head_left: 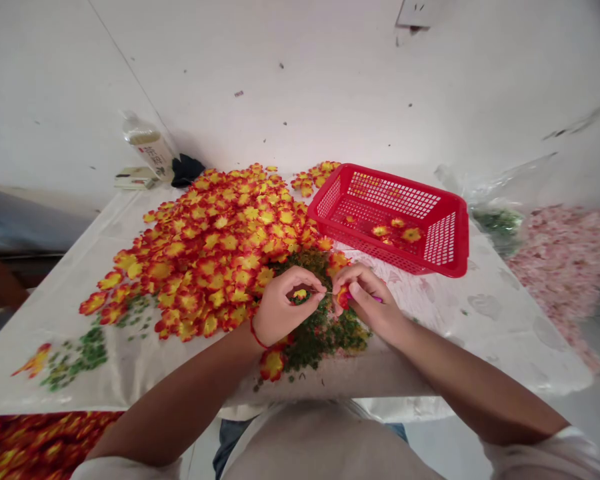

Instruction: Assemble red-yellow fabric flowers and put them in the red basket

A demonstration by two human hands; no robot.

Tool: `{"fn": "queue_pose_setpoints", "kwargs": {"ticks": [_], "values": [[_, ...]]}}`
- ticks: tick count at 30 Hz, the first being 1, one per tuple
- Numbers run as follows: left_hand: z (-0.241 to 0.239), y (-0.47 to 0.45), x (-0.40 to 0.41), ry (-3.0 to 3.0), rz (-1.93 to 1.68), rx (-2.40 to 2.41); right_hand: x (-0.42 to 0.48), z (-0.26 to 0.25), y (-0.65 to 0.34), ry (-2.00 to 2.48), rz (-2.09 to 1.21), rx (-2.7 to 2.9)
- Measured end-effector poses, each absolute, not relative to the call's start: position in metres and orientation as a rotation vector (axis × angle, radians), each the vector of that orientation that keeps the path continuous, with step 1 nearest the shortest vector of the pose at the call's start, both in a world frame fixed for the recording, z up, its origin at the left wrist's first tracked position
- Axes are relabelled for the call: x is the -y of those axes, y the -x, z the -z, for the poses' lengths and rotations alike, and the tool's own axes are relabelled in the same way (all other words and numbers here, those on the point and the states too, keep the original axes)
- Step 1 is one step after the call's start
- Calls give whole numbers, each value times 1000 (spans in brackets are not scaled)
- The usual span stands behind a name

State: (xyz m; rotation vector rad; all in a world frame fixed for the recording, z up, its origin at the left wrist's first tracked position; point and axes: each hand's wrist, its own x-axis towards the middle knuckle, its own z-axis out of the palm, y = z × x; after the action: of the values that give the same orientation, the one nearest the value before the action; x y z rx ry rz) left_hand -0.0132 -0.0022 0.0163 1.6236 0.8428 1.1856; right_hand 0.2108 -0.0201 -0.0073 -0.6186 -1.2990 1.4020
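My left hand [291,303], a red band at its wrist, has thumb and forefinger pinched on the end of a thin stem-like strand [329,293]. Close beside it, my right hand [367,300] is closed on a red and yellow artificial flower [343,297]. Something purple [378,299] shows between the right fingers; its kind is mostly hidden. Under both hands lies a heap of small green pieces [310,340]. A big pile of red and yellow artificial flowers [220,233] spreads to the left and behind.
A red plastic basket [390,252] holding several flowers stands at the back right. Bottle [153,150], small box [135,179] and black cloth [186,171] sit at the back left. Pink flowers [570,253] lie beyond the right edge; more red flowers [35,443] are below the left edge.
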Motion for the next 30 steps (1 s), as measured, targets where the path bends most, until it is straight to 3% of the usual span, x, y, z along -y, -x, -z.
{"fn": "queue_pose_setpoints", "kwargs": {"ticks": [18,25,30], "values": [[-18,10,13,-1858,-1207,-952,17,14,-203,648,-1483,1199],[-22,13,7,-1868,-1252,-935,15,8,-210,957,-1085,1339],[-21,16,2,-1902,-1295,-1071,13,3,-210,974,-1303,1271]]}}
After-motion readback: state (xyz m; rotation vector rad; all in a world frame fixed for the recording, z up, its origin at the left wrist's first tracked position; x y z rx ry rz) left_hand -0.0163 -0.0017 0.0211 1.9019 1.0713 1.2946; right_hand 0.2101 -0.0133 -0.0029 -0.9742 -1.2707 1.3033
